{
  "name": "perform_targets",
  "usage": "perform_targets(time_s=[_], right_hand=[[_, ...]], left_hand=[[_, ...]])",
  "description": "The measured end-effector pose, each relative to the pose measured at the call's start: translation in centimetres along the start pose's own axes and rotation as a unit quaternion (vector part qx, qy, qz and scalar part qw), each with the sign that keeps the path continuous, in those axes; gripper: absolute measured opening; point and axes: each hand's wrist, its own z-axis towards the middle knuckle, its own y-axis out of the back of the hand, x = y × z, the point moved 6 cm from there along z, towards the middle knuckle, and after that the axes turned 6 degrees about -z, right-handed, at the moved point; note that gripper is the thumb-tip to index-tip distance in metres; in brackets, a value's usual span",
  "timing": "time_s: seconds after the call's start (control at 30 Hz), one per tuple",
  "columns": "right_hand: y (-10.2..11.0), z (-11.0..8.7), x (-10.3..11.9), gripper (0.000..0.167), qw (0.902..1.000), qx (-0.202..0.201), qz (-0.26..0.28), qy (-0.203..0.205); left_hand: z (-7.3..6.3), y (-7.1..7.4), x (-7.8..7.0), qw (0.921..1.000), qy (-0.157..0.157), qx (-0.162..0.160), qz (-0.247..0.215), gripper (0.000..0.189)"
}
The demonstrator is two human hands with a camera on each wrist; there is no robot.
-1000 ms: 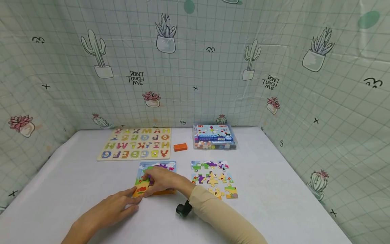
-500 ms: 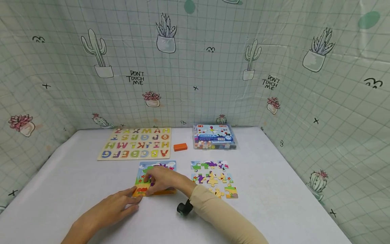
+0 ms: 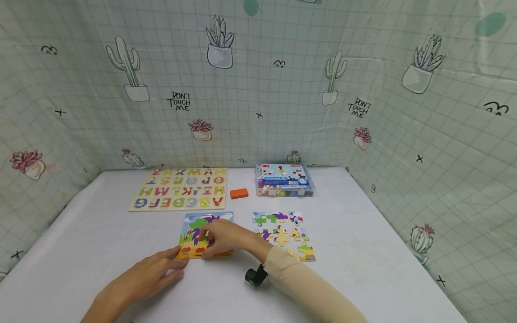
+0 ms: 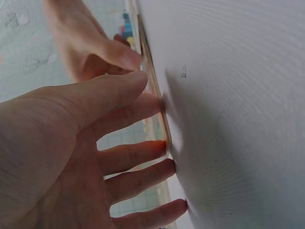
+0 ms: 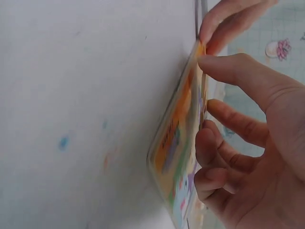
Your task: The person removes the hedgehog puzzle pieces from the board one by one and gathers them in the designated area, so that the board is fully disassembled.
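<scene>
The left hand point(image 3: 157, 271) rests at the near left corner of a cartoon puzzle board point(image 3: 195, 221). Its fingers are fairly straight, and their tips touch the board's edge in the left wrist view. Over the board's near middle, the right hand point(image 3: 224, 237) has its thumb and fingers bent down on the picture. In the right wrist view, its thumb point(image 5: 224, 66) and index finger point(image 5: 233, 121) pinch a thin puzzle piece point(image 5: 204, 93) at the board's surface, mostly hidden by the fingers. To the right lie loose jigsaw pieces point(image 3: 281, 236) in rows.
A wooden alphabet board point(image 3: 177, 197) lies behind the puzzle board. An orange block point(image 3: 239, 194) sits beside it, and a clear plastic box point(image 3: 284, 180) of colourful parts stands back right. A patterned cloth point(image 3: 258, 89) rises behind the white table point(image 3: 355, 251).
My right hand has shifted a little to the right along the board's near side, uncovering more red shapes and purple on the picture. My left hand has stayed at the corner.
</scene>
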Motion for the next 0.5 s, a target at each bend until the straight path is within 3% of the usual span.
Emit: perform_targets(time_s=[0.2, 0.5], right_hand=[[1.3, -3.2, -2.3, 0.042, 0.9999, 0.002, -0.005, 0.011], [1.9, -9.2, -6.3, 0.04, 0.9999, -0.005, 0.011, -0.006]], left_hand=[[0.1, 0.2, -0.3, 0.9999, 0.001, -0.006, 0.014, 0.038], [0.0, 0.1, -0.4, 0.9998, 0.008, -0.009, 0.018, 0.04]])
